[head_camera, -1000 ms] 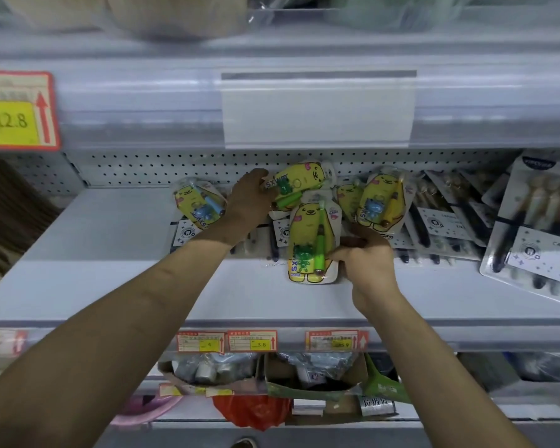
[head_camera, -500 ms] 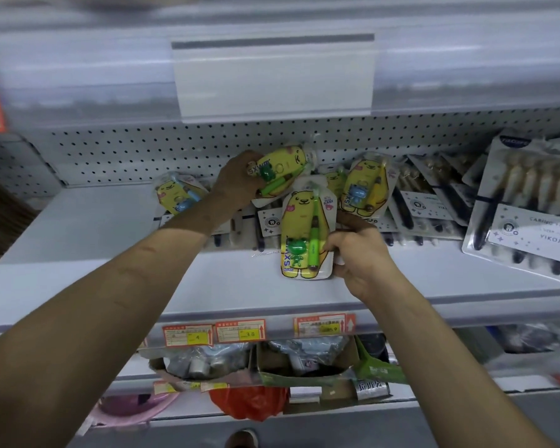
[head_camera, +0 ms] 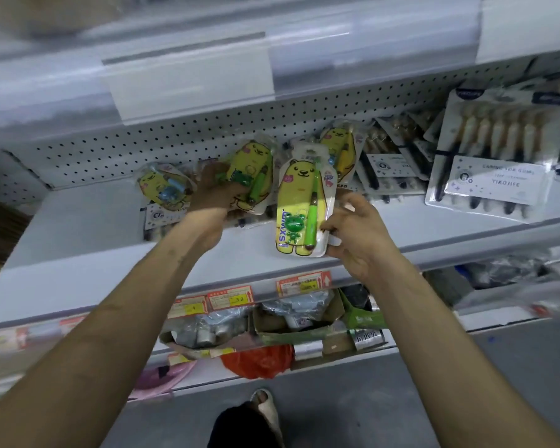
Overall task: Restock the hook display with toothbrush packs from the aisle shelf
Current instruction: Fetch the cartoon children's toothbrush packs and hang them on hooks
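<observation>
My right hand (head_camera: 358, 236) pinches the right edge of a yellow bear toothbrush pack (head_camera: 301, 205) with a green brush and frog charm, upright above the shelf's front. My left hand (head_camera: 215, 190) grips a second yellow pack with a green brush (head_camera: 253, 176), tilted, farther back by the pegboard (head_camera: 143, 137). A yellow pack with a blue charm (head_camera: 164, 185) lies on the shelf left of my left hand. Another yellow pack (head_camera: 341, 150) leans behind the one in my right hand.
Dark-handled toothbrush packs (head_camera: 392, 169) and a large multi-brush pack (head_camera: 495, 169) lie on the grey shelf (head_camera: 88, 240) at the right. Price tags (head_camera: 230, 299) line its front edge. Below are boxes of goods (head_camera: 291, 321), an orange bag (head_camera: 259, 362) and my foot (head_camera: 262, 412).
Both hands have lifted their packs off the pile and drawn them slightly toward me. The view has tilted and shifted, showing more of the lower shelf and floor.
</observation>
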A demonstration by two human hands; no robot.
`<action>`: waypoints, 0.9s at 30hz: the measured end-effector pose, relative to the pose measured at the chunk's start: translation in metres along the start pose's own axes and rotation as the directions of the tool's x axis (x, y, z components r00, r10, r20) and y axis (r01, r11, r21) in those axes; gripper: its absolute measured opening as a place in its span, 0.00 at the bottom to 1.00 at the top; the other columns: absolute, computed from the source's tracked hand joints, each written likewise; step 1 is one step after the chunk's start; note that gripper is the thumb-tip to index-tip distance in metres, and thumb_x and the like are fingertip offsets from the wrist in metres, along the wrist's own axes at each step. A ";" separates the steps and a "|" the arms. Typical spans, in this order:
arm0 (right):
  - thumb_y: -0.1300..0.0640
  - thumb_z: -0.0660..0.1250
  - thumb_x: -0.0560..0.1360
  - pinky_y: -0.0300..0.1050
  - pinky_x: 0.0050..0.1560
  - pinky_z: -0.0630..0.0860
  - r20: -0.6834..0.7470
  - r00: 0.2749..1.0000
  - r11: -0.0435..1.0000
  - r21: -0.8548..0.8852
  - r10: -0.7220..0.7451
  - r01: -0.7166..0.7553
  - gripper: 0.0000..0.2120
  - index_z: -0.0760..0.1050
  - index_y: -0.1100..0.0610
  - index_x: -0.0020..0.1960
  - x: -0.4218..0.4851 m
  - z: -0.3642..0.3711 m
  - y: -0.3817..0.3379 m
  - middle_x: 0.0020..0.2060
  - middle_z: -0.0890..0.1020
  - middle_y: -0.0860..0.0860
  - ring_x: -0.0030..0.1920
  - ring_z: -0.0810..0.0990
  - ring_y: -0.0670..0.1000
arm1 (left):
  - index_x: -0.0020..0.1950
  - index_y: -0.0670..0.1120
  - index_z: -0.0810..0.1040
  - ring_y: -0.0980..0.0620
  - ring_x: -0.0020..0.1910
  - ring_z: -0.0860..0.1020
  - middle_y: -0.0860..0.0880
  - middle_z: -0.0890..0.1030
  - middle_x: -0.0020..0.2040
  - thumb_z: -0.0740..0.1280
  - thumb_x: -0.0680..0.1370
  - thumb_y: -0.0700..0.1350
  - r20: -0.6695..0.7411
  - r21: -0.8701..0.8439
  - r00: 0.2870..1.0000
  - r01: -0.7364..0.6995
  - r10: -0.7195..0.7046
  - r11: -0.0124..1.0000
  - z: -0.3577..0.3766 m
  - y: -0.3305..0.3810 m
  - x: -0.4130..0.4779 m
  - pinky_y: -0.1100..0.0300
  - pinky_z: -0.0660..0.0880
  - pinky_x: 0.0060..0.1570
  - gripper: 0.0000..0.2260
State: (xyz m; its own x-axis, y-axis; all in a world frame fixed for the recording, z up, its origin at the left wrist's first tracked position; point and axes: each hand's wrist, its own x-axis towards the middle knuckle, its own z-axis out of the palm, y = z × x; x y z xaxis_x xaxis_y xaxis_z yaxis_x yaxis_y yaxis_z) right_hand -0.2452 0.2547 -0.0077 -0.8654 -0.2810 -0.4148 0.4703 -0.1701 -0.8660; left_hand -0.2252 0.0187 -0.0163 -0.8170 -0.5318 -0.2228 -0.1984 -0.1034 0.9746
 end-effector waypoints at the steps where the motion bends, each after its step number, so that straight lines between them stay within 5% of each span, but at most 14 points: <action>1: 0.79 0.56 0.76 0.41 0.24 0.74 -0.015 1.000 1.000 0.004 0.004 -0.004 0.23 0.74 0.57 0.59 -0.007 -0.008 -0.002 0.47 0.83 0.59 0.36 0.81 0.55 | 0.65 0.43 0.79 0.45 0.51 0.86 0.43 0.86 0.58 0.69 0.79 0.34 0.046 -0.047 0.998 0.052 -0.050 0.998 0.005 -0.003 -0.013 0.53 0.83 0.41 0.15; 4: 0.79 0.56 0.75 0.45 0.28 0.79 -0.039 0.999 1.000 -0.006 -0.002 0.001 0.26 0.76 0.56 0.63 -0.031 -0.043 -0.009 0.51 0.84 0.61 0.38 0.84 0.55 | 0.55 0.36 0.83 0.42 0.52 0.85 0.40 0.87 0.53 0.70 0.79 0.31 0.122 -0.066 0.980 0.163 -0.154 0.984 0.022 -0.008 -0.050 0.51 0.84 0.45 0.07; 6: 0.78 0.56 0.76 0.45 0.29 0.79 -0.056 0.998 1.000 -0.015 -0.004 0.003 0.25 0.76 0.55 0.64 -0.049 -0.075 -0.016 0.49 0.84 0.60 0.34 0.83 0.52 | 0.59 0.33 0.78 0.38 0.50 0.85 0.39 0.87 0.50 0.70 0.77 0.28 0.154 -0.067 0.976 0.167 -0.156 0.984 0.042 -0.008 -0.074 0.48 0.85 0.43 0.10; 10: 0.75 0.58 0.77 0.52 0.40 0.81 -0.101 0.995 0.998 -0.058 -0.021 0.015 0.25 0.77 0.52 0.63 -0.085 -0.159 -0.029 0.50 0.85 0.60 0.42 0.83 0.56 | 0.63 0.43 0.66 0.38 0.48 0.87 0.37 0.86 0.55 0.69 0.76 0.25 0.197 -0.072 0.968 0.173 -0.156 0.982 0.101 -0.008 -0.131 0.41 0.85 0.43 0.23; 14: 0.76 0.60 0.75 0.48 0.32 0.80 -0.142 0.988 0.996 -0.081 -0.054 0.043 0.25 0.78 0.51 0.61 -0.122 -0.249 -0.047 0.47 0.86 0.52 0.46 0.85 0.59 | 0.59 0.45 0.65 0.38 0.48 0.86 0.35 0.84 0.57 0.68 0.74 0.22 0.266 -0.112 0.950 0.199 -0.164 0.974 0.181 -0.015 -0.192 0.39 0.85 0.45 0.24; 18: 0.77 0.61 0.75 0.67 0.45 0.84 -0.189 0.975 0.989 -0.113 -0.117 0.097 0.28 0.77 0.48 0.63 -0.154 -0.343 -0.074 0.53 0.86 0.54 0.53 0.86 0.61 | 0.65 0.43 0.67 0.36 0.52 0.86 0.35 0.82 0.62 0.69 0.75 0.23 0.366 -0.132 0.916 0.222 -0.161 0.966 0.275 -0.020 -0.237 0.41 0.85 0.44 0.25; 22: 0.75 0.60 0.77 0.58 0.41 0.85 -0.227 0.965 0.991 -0.066 -0.131 0.119 0.28 0.76 0.49 0.67 -0.182 -0.431 -0.109 0.53 0.85 0.59 0.45 0.87 0.56 | 0.69 0.45 0.67 0.34 0.62 0.82 0.38 0.80 0.68 0.69 0.76 0.24 0.495 -0.101 0.854 0.238 -0.159 0.966 0.369 -0.014 -0.272 0.35 0.82 0.54 0.27; 27: 0.74 0.61 0.79 0.59 0.46 0.85 -0.306 0.937 0.984 0.012 -0.168 0.180 0.27 0.76 0.47 0.68 -0.195 -0.531 -0.150 0.54 0.86 0.56 0.51 0.87 0.59 | 0.73 0.51 0.67 0.35 0.64 0.82 0.41 0.79 0.70 0.67 0.76 0.23 0.622 -0.078 0.770 0.240 -0.141 0.968 0.495 0.006 -0.299 0.37 0.83 0.53 0.33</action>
State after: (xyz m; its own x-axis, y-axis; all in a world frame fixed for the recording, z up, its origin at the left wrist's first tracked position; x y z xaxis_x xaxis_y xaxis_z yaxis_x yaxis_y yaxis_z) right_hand -0.2388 0.8367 0.0548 -0.9428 0.0545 -0.3288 0.3087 -0.2289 -0.9232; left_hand -0.2499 0.5935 0.0460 -0.9380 0.1273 -0.3224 -0.3461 -0.2935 0.8911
